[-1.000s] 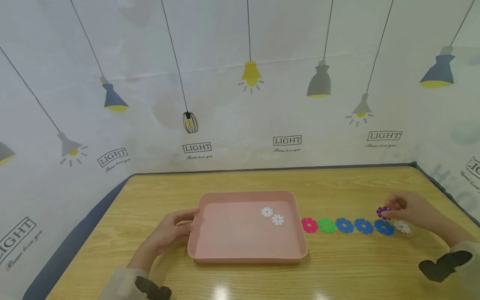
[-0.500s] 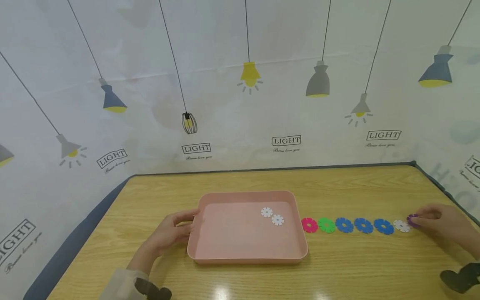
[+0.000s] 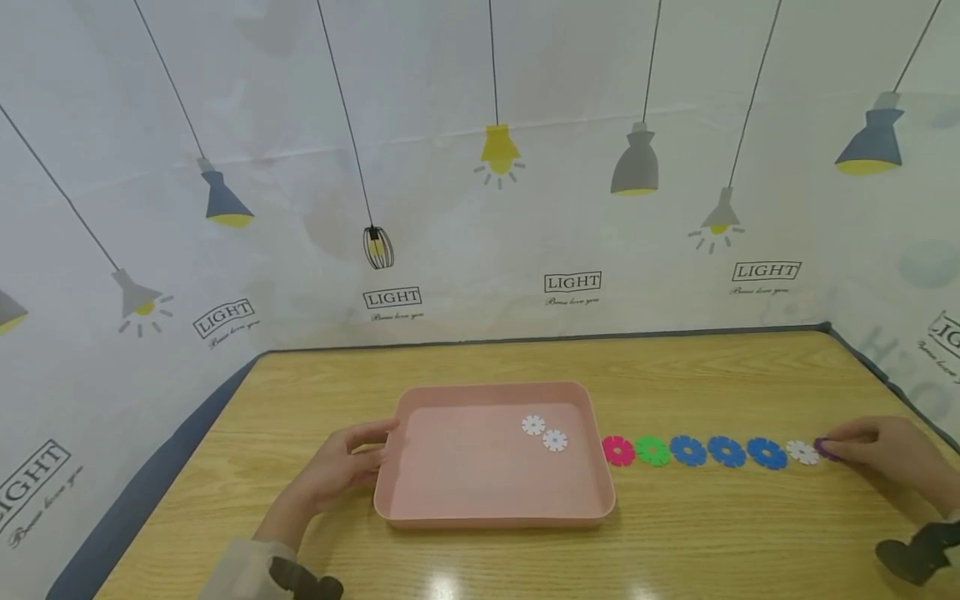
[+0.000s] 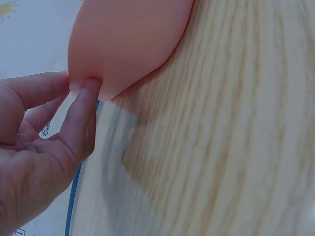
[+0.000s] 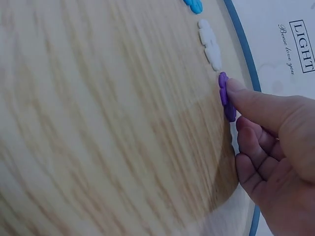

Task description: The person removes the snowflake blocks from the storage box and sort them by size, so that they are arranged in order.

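Note:
My left hand (image 3: 341,462) holds the left side of a shallow pink tray (image 3: 480,517), thumb pressed on the outer wall. In the left wrist view its index finger (image 4: 42,88) meets the tray's edge. Two white snowflake discs (image 3: 555,440) lie inside the tray. At the right, my right hand (image 3: 892,454) pinches a purple snowflake disc (image 5: 225,96) at the end of a row on the table. That disc is low, beside a white snowflake disc (image 3: 802,452); fingers partly cover it.
From the tray's right side the row runs pink disc (image 3: 618,451), green disc (image 3: 652,451), then three blue discs, the last (image 3: 767,453) next to the white one. The wooden table (image 3: 675,542) ends at a patterned backdrop (image 3: 480,317).
My right hand has carried the purple disc rightward from above the last blue disc and lowered it beside the white one. The left hand and tray have stayed put.

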A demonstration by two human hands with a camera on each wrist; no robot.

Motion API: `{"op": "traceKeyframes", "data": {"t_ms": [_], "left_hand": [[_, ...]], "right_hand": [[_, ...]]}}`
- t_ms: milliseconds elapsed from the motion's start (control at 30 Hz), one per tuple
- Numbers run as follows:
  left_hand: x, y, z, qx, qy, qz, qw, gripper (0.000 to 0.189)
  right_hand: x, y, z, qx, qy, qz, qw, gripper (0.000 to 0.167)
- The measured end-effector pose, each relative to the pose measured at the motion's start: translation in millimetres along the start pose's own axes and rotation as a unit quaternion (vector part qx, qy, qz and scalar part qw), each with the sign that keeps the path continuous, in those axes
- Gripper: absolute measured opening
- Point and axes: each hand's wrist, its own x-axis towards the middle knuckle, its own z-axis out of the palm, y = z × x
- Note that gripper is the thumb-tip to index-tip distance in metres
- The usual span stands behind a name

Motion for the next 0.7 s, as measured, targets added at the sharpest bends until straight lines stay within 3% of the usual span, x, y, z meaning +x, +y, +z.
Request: {"op": "traceKeyframes", "data": {"t_ms": [200, 433, 567, 700], "left_hand": [[-1.1, -0.1, 0.1, 0.002, 0.001, -0.001, 1.0000, 0.050], [1.3, -1.8, 0.3, -0.004, 0.004, 0.000, 1.0000, 0.050], [1.0, -1.3, -0.3, -0.002, 0.002, 0.001, 1.0000, 0.050], [-0.1, -0.5, -0.4, 0.004, 0.002, 0.003, 1.0000, 0.050]], "right_hand": [[2.1, 4.1, 1.1, 0.005, -0.007, -0.003, 1.0000, 0.037], [4.8, 3.8, 5.1, 0.012, 0.021, -0.004, 0.9997, 0.042], [9.3, -23.8, 0.8, 0.020, 0.008, -0.030, 0.9993, 0.041], [13.8, -63.0, 0.7, 0.055, -0.019, -0.085, 0.9947, 0.038]]}}
